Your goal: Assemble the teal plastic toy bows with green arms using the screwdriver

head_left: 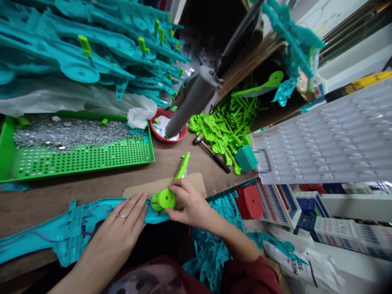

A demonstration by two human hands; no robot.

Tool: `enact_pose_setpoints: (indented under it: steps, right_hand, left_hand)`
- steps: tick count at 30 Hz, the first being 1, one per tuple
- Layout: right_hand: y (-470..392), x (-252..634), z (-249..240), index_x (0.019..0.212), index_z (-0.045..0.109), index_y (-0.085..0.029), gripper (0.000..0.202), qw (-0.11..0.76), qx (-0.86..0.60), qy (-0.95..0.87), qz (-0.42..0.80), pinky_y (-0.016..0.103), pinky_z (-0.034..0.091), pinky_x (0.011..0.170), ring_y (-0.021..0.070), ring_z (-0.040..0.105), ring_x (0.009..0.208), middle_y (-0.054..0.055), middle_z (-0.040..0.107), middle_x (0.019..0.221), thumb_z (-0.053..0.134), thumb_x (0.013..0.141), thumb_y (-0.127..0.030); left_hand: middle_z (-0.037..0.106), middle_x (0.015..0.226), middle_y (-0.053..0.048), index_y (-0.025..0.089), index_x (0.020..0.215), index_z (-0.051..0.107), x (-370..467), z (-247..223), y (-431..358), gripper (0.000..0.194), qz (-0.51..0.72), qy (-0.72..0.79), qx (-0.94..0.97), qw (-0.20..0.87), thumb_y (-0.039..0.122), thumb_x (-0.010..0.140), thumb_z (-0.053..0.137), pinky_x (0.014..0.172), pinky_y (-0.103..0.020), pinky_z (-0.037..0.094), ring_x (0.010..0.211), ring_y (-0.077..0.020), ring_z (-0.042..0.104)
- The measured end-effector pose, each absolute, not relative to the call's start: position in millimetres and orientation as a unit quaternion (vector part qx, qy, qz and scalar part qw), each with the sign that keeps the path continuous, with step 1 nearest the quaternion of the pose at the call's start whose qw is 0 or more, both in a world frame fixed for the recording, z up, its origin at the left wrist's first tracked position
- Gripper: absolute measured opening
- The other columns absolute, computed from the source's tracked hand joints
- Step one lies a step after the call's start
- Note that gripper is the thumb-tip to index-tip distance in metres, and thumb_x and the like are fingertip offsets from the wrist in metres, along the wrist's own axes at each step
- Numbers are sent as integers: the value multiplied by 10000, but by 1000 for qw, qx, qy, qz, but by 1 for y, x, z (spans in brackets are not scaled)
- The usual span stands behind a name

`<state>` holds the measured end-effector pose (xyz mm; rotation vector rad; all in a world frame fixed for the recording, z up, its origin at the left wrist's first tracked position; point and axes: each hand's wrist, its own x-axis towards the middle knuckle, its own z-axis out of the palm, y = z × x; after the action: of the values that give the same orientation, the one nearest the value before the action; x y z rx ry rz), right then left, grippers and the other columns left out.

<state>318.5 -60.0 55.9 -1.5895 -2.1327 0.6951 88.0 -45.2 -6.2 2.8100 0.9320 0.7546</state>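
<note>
A long teal plastic moulding (65,228) lies along the front edge of the bench, with a thin dark wire running over it. My left hand (119,228), a ring on one finger, rests flat on it with its fingers stretched out. Between my hands, a lime-green plastic piece (167,199) with a round cap sits at the moulding's right end. My right hand (192,206) has its thumb and fingers closed around that piece's right side. A green lever-like arm (183,166) sticks out behind my right fingers; whether it joins the round piece is hidden.
A green perforated tray (92,161) of metal bits stands at left, beneath stacked teal mouldings (79,61). Beyond my hands are a red basket (170,139), grey post (192,100), hammer-like tool (212,154), green parts pile (223,126) and teal block (246,159). Cardboard (196,183) lies nearby.
</note>
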Motion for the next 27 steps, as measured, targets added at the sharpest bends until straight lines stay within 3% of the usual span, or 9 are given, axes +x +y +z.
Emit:
enact_pose_setpoints:
  steps: [9,27]
  right_hand:
    - [-52,321,59,1318,529,-115,500,87,-528,-794,289,415,526,1063,271,582,1206,173,535,1278,675,913,-369]
    - [-55,312,57,1116,569,-136,373,103,-559,-785,246,421,560,908,249,578,999,134,555,1083,648,916,-440]
  left_hand:
    - [665,1331,-224,8,1102,755,88,-7,-45,509,251,300,920,35,45,964,267,1030,-485,444,1218,-349,643]
    - [630,1387,-221,33,1155,741,85,-11,-46,494,225,298,927,36,47,927,303,1052,-497,437,1269,-353,607]
